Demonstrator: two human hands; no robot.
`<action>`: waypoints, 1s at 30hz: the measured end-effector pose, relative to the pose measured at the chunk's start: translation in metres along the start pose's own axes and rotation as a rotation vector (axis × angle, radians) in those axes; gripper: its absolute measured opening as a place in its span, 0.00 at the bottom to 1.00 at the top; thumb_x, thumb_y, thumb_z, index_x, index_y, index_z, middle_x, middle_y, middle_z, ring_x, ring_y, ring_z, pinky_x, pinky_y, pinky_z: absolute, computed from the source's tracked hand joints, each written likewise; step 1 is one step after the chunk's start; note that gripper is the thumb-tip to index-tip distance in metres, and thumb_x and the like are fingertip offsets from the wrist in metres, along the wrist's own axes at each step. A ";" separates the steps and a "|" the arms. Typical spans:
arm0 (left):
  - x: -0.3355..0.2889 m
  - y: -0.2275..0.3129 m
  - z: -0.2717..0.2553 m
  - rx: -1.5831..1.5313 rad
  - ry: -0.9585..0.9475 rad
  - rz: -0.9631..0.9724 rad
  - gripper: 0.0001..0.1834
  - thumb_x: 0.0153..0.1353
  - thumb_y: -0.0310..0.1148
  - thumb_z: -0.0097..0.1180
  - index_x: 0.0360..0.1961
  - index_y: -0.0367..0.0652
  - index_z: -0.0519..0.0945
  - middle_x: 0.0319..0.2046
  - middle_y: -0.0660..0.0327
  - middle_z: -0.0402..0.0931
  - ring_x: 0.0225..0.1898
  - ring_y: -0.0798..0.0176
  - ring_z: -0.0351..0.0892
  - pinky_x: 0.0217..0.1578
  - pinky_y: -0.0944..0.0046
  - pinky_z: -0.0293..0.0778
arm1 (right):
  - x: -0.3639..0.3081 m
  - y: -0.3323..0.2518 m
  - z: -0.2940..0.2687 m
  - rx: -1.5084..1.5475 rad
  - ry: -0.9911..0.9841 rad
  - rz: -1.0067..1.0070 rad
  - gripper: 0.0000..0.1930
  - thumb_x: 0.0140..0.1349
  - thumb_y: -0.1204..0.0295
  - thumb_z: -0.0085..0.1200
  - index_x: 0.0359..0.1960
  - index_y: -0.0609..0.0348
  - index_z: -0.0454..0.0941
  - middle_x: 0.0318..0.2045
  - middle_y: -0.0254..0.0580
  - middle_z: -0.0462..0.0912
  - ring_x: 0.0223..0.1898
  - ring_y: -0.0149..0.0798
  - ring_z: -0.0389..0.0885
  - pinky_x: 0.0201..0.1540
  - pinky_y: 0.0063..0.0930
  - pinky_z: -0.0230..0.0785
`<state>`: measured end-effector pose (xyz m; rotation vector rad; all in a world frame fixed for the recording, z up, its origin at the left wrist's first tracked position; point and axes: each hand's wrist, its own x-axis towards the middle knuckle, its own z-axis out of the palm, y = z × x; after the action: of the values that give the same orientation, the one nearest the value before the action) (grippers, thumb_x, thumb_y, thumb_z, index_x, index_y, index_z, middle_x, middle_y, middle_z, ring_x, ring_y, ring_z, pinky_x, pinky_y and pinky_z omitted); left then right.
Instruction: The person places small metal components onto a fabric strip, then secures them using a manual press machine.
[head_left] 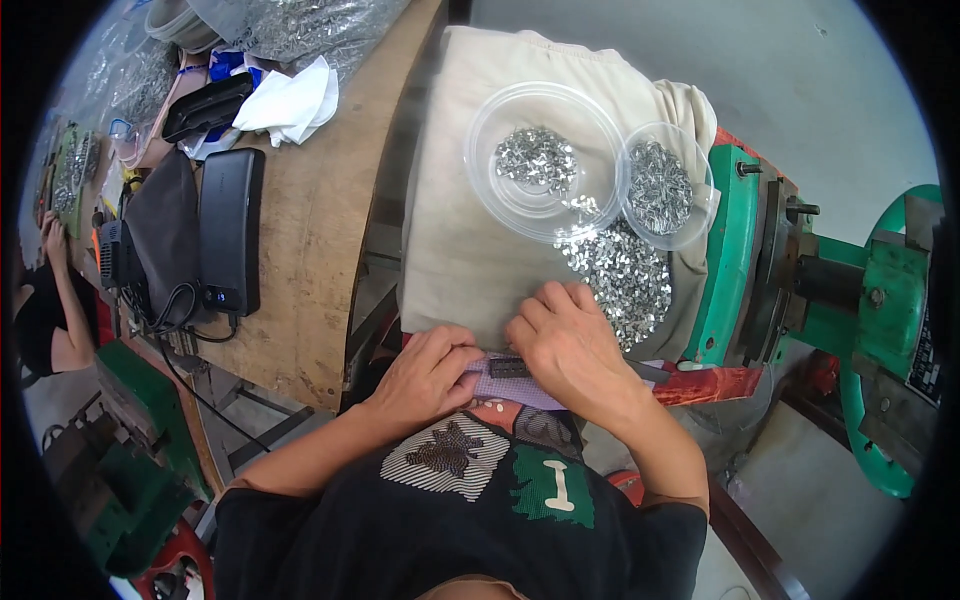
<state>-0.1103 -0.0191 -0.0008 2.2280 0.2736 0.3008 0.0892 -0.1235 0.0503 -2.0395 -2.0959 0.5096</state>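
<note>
The black T-shirt [400, 545] had short sleeves [668, 540]; its front carried a striped patch [480, 478] with a dark motif [446, 450] (leaf or star, unclear) and a green patch [530, 490] bearing a pale bone-like shape [558, 486].

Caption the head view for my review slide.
Left hand and right hand flank a small dark bar, near loose silvery pieces heaped on beige cloth.

Over the lap, the left hand [428, 372] touches purple cloth [518, 393]; the right hand [568, 342] bends beside loose silvery metal pieces [630, 288].
</note>
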 end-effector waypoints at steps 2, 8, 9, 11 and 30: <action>0.005 0.002 -0.002 0.003 -0.006 -0.019 0.16 0.48 0.26 0.69 0.40 0.41 0.80 0.42 0.58 0.75 0.41 0.55 0.77 0.41 0.58 0.74 | 0.000 0.001 0.000 0.000 -0.020 0.000 0.05 0.54 0.71 0.53 0.30 0.58 0.79 0.31 0.39 0.78 0.42 0.42 0.74 0.49 0.36 0.64; 0.016 0.006 -0.006 0.080 -0.060 0.012 0.11 0.50 0.27 0.66 0.36 0.42 0.81 0.38 0.61 0.75 0.39 0.56 0.78 0.40 0.58 0.74 | -0.010 0.011 -0.001 0.219 0.026 0.085 0.03 0.57 0.74 0.54 0.34 0.56 0.76 0.33 0.40 0.77 0.42 0.45 0.74 0.48 0.38 0.63; 0.018 0.007 -0.007 0.120 -0.081 0.037 0.10 0.51 0.27 0.65 0.35 0.42 0.81 0.38 0.61 0.75 0.38 0.57 0.78 0.39 0.58 0.75 | -0.011 0.013 -0.002 0.219 0.028 0.087 0.03 0.57 0.74 0.54 0.34 0.56 0.76 0.33 0.40 0.77 0.42 0.45 0.74 0.48 0.38 0.63; 0.020 0.008 -0.009 0.160 -0.104 0.063 0.09 0.51 0.28 0.65 0.34 0.42 0.81 0.37 0.62 0.75 0.37 0.57 0.78 0.39 0.58 0.75 | -0.014 0.015 -0.003 0.406 0.098 0.165 0.06 0.57 0.78 0.56 0.35 0.58 0.74 0.33 0.41 0.76 0.41 0.45 0.74 0.48 0.38 0.62; 0.025 0.009 -0.005 0.227 -0.076 0.098 0.06 0.52 0.29 0.63 0.30 0.42 0.78 0.33 0.62 0.73 0.34 0.59 0.77 0.35 0.60 0.75 | -0.067 0.017 0.006 0.615 0.324 0.551 0.04 0.55 0.76 0.65 0.31 0.58 0.83 0.32 0.35 0.84 0.36 0.40 0.80 0.43 0.33 0.66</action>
<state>-0.0871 -0.0131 0.0125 2.4759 0.1645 0.2464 0.1064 -0.1908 0.0461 -2.0937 -1.0078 0.7251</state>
